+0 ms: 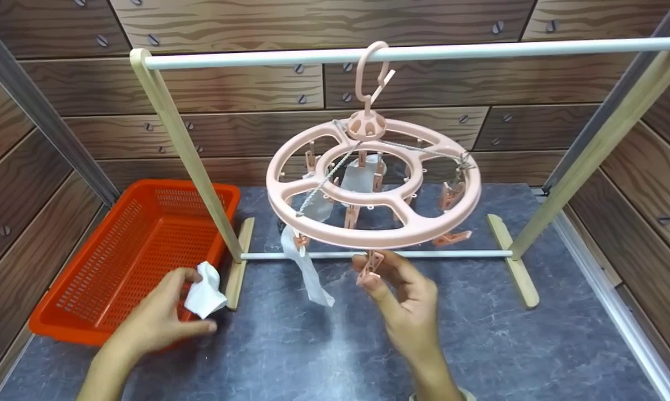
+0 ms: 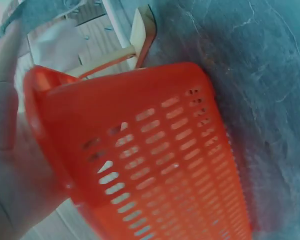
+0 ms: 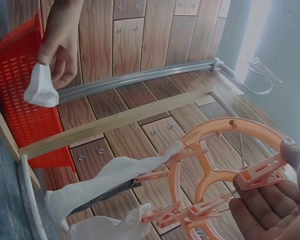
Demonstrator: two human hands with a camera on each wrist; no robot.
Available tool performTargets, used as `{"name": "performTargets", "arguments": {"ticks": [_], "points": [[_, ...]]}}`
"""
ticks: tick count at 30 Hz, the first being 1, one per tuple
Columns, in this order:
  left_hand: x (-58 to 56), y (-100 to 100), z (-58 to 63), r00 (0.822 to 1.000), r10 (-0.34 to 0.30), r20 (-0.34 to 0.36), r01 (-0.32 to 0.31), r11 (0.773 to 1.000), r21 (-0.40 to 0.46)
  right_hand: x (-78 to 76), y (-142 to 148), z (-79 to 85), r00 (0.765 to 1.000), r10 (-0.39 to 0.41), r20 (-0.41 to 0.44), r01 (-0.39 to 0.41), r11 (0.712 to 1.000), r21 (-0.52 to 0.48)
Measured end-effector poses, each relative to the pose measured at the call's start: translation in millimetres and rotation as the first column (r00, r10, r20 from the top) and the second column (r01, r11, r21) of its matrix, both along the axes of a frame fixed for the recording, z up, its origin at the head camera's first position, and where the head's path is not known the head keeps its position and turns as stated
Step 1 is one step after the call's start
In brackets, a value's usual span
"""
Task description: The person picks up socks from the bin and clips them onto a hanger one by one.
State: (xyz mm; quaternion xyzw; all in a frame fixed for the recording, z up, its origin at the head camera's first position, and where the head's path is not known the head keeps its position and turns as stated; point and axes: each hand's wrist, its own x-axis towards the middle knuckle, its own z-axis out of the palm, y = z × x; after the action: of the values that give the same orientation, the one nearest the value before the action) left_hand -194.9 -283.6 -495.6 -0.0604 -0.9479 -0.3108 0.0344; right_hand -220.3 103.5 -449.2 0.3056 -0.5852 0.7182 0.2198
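Observation:
My left hand (image 1: 156,314) holds a small, crumpled white cloth (image 1: 205,291) by its fingers, beside the near right edge of the orange basket (image 1: 50,327). In the right wrist view the cloth (image 3: 41,86) hangs below that hand's fingers. My right hand (image 1: 410,303) pinches a pink clothespin (image 1: 371,265) between thumb and fingers, at the near side of the round pink drying hanger (image 1: 362,240). White cloth pieces (image 1: 310,278) hang from other clips on the left and far side of the hanger.
A white rod (image 1: 245,58) on two wooden posts (image 1: 187,150) carries the hanger by its hook (image 1: 360,72). A lower white rod (image 1: 457,254) joins the wooden feet (image 1: 514,262). The grey tabletop (image 1: 568,345) runs underneath, with plank-patterned walls around.

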Motion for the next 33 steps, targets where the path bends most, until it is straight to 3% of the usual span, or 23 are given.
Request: {"name": "performTargets", "arguments": {"ticks": [2, 5, 9, 16, 19, 23, 25, 28, 33], "points": [[4.1, 1.6, 0.7, 1.0, -0.001, -0.015, 0.001, 0.998, -0.064, 0.2, -0.4, -0.2, 1.0, 0.001, 0.002, -0.001, 1.0, -0.002], [6.1, 1.4, -1.1, 0.994, 0.007, -0.108, -0.018, 0.994, -0.106, 0.7, -0.9, -0.1, 1.0, 0.003, 0.005, -0.003, 1.0, -0.002], [4.5, -1.1, -5.2, 0.957, 0.022, -0.29, -0.04, 0.998, -0.056, 0.8, -1.2, 0.4, 1.0, 0.003, 0.007, -0.003, 1.0, -0.004], [1.0, 9.0, 3.0, 0.847, 0.102, -0.521, -0.029, 0.989, 0.147, 0.0, -0.6, 1.1, 1.0, 0.013, 0.014, -0.013, 1.0, 0.001], [-1.0, 22.5, 11.4, 0.783, 0.132, -0.607, -0.026, 0.983, 0.181, -0.2, 0.1, 1.4, 0.999, 0.023, 0.023, -0.023, 1.0, 0.002], [-2.4, 45.0, 22.9, 0.711, 0.158, -0.685, 0.039, 0.964, 0.263, -0.7, 1.3, 1.7, 0.999, 0.033, 0.018, -0.033, 0.999, -0.001], [-1.8, 57.7, 27.7, 0.688, 0.175, -0.704, 0.084, 0.945, 0.317, -0.9, 1.6, 1.5, 0.999, 0.038, 0.009, -0.038, 0.999, -0.001], [0.0, 77.8, 33.4, 0.673, 0.183, -0.716, 0.152, 0.914, 0.376, -0.6, 1.6, 1.5, 0.999, 0.051, 0.0, -0.051, 0.999, -0.005], [2.6, 108.8, 38.0, 0.674, 0.139, -0.726, 0.269, 0.869, 0.416, 0.4, 1.7, 2.2, 0.999, 0.051, -0.01, -0.051, 0.999, -0.001]]}}
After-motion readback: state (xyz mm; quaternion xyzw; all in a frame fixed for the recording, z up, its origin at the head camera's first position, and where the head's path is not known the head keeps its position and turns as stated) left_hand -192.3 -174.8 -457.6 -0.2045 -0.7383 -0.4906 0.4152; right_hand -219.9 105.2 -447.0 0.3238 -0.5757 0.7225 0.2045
